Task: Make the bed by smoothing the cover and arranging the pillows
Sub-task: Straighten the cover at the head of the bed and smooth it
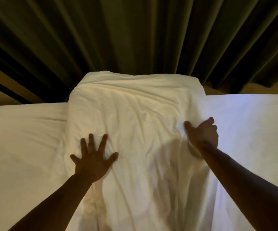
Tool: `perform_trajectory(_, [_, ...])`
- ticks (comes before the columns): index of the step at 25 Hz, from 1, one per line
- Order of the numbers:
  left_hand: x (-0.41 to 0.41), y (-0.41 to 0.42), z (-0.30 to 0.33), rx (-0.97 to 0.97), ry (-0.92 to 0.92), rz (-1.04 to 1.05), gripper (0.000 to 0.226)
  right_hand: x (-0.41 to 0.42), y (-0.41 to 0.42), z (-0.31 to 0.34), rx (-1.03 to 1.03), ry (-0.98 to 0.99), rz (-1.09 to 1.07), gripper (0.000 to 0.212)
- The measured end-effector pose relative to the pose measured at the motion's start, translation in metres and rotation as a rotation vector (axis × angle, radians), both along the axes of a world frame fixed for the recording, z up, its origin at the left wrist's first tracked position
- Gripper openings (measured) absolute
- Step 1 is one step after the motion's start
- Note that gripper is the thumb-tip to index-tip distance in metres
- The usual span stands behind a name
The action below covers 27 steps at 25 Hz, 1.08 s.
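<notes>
Centrally, a white pillow (135, 117) lies on the bed, long axis running away from the camera, far end reaching the bed's far edge. Its case is heavily creased, folds running lengthwise and fanning from the near right side. No containers in view.

Left hand (93, 159): flat on the pillow's near left part, palm down, fingers (102, 144) straight and spread wide, thumb out toward the pillow's middle. It presses on the fabric and holds nothing.

Right hand (201, 134): at the pillow's right edge, about midway along its length. Thumb lies on top of the case; the other fingers (209, 120) curl over the edge, with fabric bunched at the thumb. It looks like a grip on the pillow's side, though the fingertips are partly hidden. Creases radiate from this spot.

Both forearms reach in from the near side, one on each side of the pillow.

Surface: white bed cover (21, 140) to the left of the pillow, fairly smooth with one long soft crease near the far edge; to the right of the pillow it lies flat and carries a bluish cast of light.

Room: dark green pleated curtain (135, 34) hangs beyond the pillow's far end, filling the background. A tan strip with a dark band (5, 80) shows far left of the pillow. Lighting dim and warm.
</notes>
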State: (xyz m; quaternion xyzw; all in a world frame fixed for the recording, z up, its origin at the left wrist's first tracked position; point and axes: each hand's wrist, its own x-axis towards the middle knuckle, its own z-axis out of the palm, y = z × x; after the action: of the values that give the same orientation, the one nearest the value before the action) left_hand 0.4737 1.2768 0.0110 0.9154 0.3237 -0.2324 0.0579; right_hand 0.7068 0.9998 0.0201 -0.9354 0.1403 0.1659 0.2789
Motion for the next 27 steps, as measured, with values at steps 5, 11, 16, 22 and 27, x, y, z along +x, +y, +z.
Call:
perform_trajectory(5, [0.008, 0.001, -0.039, -0.005, 0.078, 0.048, 0.091, 0.038, -0.014, -0.006, 0.092, -0.297, 0.063, 0.045])
perform_trajectory(11, [0.013, -0.004, -0.063, -0.016, 0.111, 0.086, 0.087, 0.007, -0.010, -0.058, 0.025, -0.148, -0.010, 0.064])
perform_trajectory(16, [-0.072, -0.054, -0.058, 0.065, -0.191, -0.033, 0.075, -0.095, -0.058, -0.015, 0.030, 0.054, -0.058, 0.097])
perform_trajectory(22, [-0.160, -0.126, -0.067, 0.123, -0.131, -0.047, 0.080, -0.223, -0.089, -0.044, -0.070, 0.029, -0.184, 0.077])
perform_trajectory(27, [-0.168, -0.155, -0.063, 0.072, -0.127, -0.128, 0.091, -0.291, -0.083, -0.046, -0.078, 0.031, -0.276, 0.084])
